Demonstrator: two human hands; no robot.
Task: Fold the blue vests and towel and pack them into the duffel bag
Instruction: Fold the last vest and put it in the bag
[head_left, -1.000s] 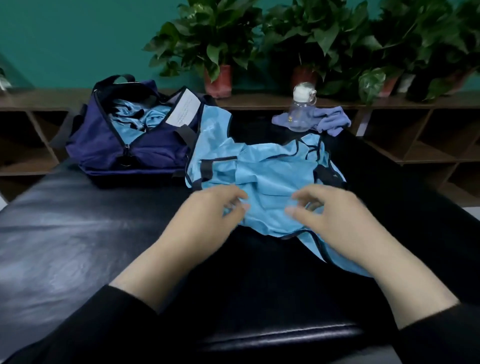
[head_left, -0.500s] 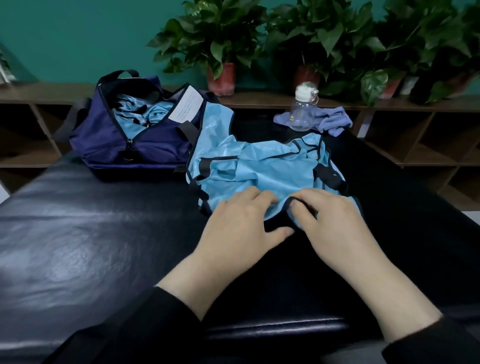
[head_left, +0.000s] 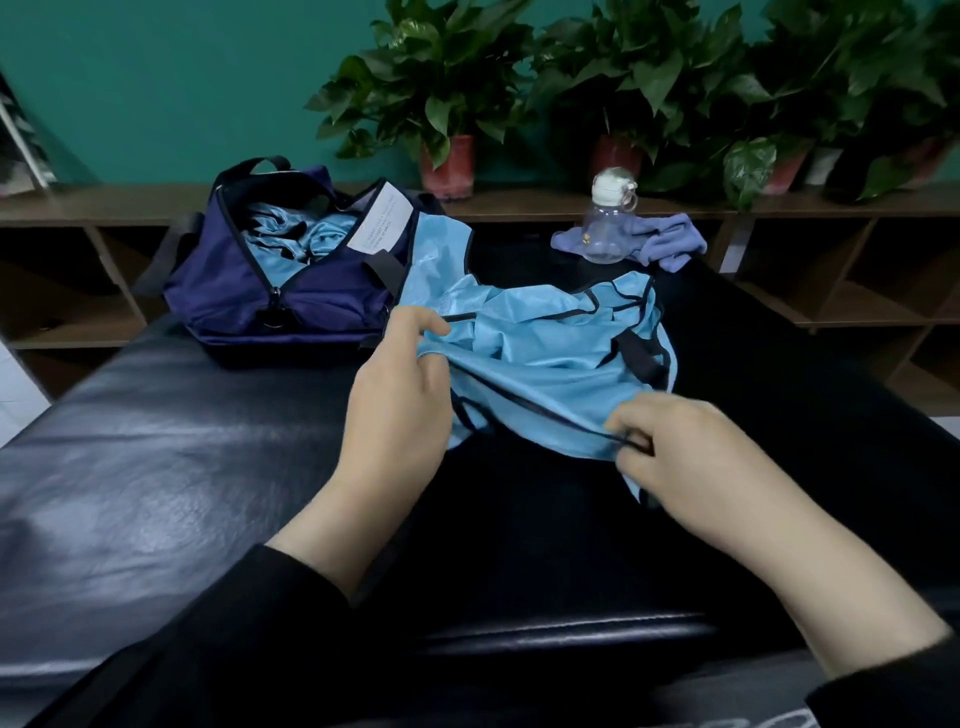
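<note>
While both hands pinch the near hem of the blue vest, left hand and right hand should pull it taut and level before folding. Vest lies crumpled just right of the duffel bag, one corner draped on it; towel sits further right of the bag.

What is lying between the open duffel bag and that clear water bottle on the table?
In the head view, a light blue vest leans against the duffel bag, then bare black table runs to the water bottle.
</note>
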